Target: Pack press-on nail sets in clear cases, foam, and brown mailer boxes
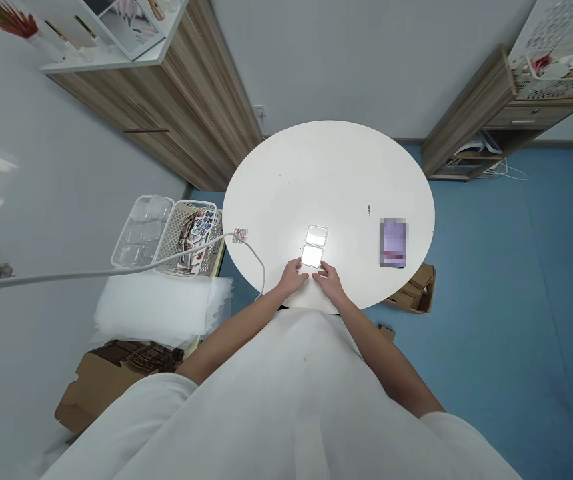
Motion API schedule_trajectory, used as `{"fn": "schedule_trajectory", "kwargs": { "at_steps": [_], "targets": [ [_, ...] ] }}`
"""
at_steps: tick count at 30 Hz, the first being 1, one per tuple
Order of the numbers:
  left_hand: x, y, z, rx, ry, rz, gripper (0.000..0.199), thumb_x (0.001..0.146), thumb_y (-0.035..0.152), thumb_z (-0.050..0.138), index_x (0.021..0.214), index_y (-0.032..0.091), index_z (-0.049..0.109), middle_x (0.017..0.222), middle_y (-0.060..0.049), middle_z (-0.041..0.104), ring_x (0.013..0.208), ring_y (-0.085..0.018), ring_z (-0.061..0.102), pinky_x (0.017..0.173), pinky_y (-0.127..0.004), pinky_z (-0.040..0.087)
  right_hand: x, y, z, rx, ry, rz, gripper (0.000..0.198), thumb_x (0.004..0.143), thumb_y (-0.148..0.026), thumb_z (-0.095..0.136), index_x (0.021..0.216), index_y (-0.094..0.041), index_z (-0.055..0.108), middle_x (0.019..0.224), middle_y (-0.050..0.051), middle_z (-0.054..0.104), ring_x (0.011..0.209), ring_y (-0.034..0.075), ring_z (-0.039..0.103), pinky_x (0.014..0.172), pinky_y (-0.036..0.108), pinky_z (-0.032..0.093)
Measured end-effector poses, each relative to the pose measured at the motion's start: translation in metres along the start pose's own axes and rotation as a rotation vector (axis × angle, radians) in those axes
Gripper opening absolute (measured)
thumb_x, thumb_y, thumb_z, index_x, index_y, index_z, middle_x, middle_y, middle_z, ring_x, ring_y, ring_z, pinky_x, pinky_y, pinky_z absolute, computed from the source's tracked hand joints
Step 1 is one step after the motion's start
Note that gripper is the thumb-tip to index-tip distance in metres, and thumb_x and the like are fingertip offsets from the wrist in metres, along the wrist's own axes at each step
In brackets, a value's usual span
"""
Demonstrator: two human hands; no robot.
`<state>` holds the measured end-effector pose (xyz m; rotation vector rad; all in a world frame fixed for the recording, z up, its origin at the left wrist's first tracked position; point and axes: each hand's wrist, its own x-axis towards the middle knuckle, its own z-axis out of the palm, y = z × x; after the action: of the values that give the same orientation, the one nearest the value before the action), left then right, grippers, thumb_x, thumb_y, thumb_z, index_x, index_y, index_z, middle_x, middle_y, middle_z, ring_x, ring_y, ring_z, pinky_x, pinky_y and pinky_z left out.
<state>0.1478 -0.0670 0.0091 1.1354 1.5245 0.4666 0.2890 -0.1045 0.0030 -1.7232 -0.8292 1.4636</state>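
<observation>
A small clear hinged plastic case (pixel 311 256) lies opened flat near the front edge of the white oval table, its lid (pixel 317 235) folded away from me. My left hand (pixel 293 278) is at the near left corner of the case, fingers curled against its side. On the near right corner, my right hand (pixel 330 281) grips in the same way. Both thumbs point inward just in front of the case. The two halves look bright and white; I cannot make out anything inside them.
A blurred purple package (pixel 393 243) lies at the table's right. A patterned small sheet (pixel 240 235) sits at the left edge beside a white cable (pixel 186 253) arching over. White baskets (pixel 163 233) stand left of the table (pixel 331 167). A cardboard box (pixel 416 290) is below its right edge.
</observation>
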Motion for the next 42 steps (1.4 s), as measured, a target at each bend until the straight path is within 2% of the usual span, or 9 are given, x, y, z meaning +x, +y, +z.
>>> {"fn": "schedule_trajectory", "kwargs": {
  "at_steps": [7,13,15,18,24,28,33,38,42],
  "targets": [
    [-0.001,-0.017,-0.009,0.065,-0.029,0.03,0.06,0.07,0.014,0.057,0.127,0.017,0.039,0.13,-0.012,0.043,0.117,-0.02,0.044,0.096,-0.033,0.037,-0.005,0.01,0.006,-0.026,0.088,-0.067,0.06,0.069,-0.033,0.058,0.125,-0.024,0.041,0.119,0.008,0.045,0.101,0.019,0.051,0.083,0.034,0.048],
    [-0.004,-0.031,-0.038,0.094,0.005,0.025,0.045,0.073,0.014,0.054,0.118,0.016,0.047,0.121,-0.012,0.051,0.107,-0.018,0.052,0.088,-0.033,0.044,-0.017,0.002,0.013,-0.15,0.234,-0.22,0.05,0.073,-0.027,0.051,0.122,-0.021,0.041,0.111,0.009,0.049,0.09,0.017,0.05,0.075,0.035,0.048],
    [-0.003,-0.032,-0.056,0.126,0.068,0.055,0.039,0.074,0.015,0.053,0.113,0.016,0.051,0.115,-0.011,0.055,0.102,-0.017,0.054,0.084,-0.032,0.046,-0.019,-0.007,0.022,-0.202,0.228,-0.305,0.047,0.074,-0.025,0.049,0.121,-0.021,0.042,0.107,0.008,0.051,0.083,0.016,0.05,0.073,0.035,0.048],
    [0.005,-0.032,-0.091,0.2,0.205,0.14,0.033,0.075,0.016,0.052,0.107,0.017,0.054,0.108,-0.009,0.057,0.095,-0.017,0.056,0.08,-0.033,0.047,-0.015,-0.024,0.045,-0.25,0.116,-0.38,0.043,0.076,-0.024,0.047,0.119,-0.022,0.044,0.101,0.006,0.052,0.074,0.014,0.05,0.07,0.034,0.048],
    [0.038,-0.031,-0.17,0.349,0.413,0.207,0.036,0.075,0.02,0.053,0.11,0.016,0.052,0.104,-0.01,0.053,0.091,-0.019,0.055,0.08,-0.034,0.047,0.019,-0.045,0.108,-0.391,-0.084,-0.29,0.041,0.077,-0.026,0.047,0.117,-0.021,0.045,0.101,0.006,0.053,0.071,0.013,0.052,0.068,0.033,0.048],
    [0.064,-0.03,-0.205,0.454,0.333,0.225,0.055,0.074,0.026,0.058,0.125,0.015,0.04,0.118,-0.013,0.046,0.106,-0.024,0.049,0.09,-0.036,0.041,0.047,-0.052,0.149,-0.541,-0.117,-0.264,0.046,0.075,-0.025,0.05,0.12,-0.021,0.043,0.104,0.007,0.052,0.078,0.016,0.053,0.075,0.036,0.047],
    [0.087,-0.027,-0.22,0.609,0.176,0.199,0.075,0.069,0.028,0.065,0.133,0.014,0.028,0.119,-0.015,0.044,0.112,-0.028,0.044,0.089,-0.035,0.04,0.073,-0.07,0.188,-0.692,-0.129,-0.265,0.053,0.074,-0.025,0.054,0.125,-0.021,0.038,0.11,0.009,0.049,0.086,0.018,0.053,0.081,0.036,0.045],
    [0.095,-0.025,-0.22,0.682,0.061,0.201,0.072,0.069,0.025,0.066,0.131,0.017,0.031,0.111,-0.012,0.046,0.101,-0.025,0.051,0.079,-0.031,0.042,0.09,-0.085,0.212,-0.866,-0.093,-0.173,0.065,0.073,-0.025,0.056,0.132,-0.022,0.029,0.112,0.009,0.047,0.093,0.021,0.052,0.075,0.033,0.045],
    [0.097,-0.027,-0.219,0.649,0.068,0.235,0.064,0.068,0.02,0.065,0.126,0.017,0.037,0.11,-0.011,0.047,0.102,-0.025,0.051,0.082,-0.031,0.042,0.094,-0.083,0.219,-0.909,-0.024,-0.132,0.061,0.074,-0.023,0.056,0.13,-0.024,0.032,0.112,0.008,0.047,0.094,0.022,0.052,0.072,0.032,0.044]
  ]
}}
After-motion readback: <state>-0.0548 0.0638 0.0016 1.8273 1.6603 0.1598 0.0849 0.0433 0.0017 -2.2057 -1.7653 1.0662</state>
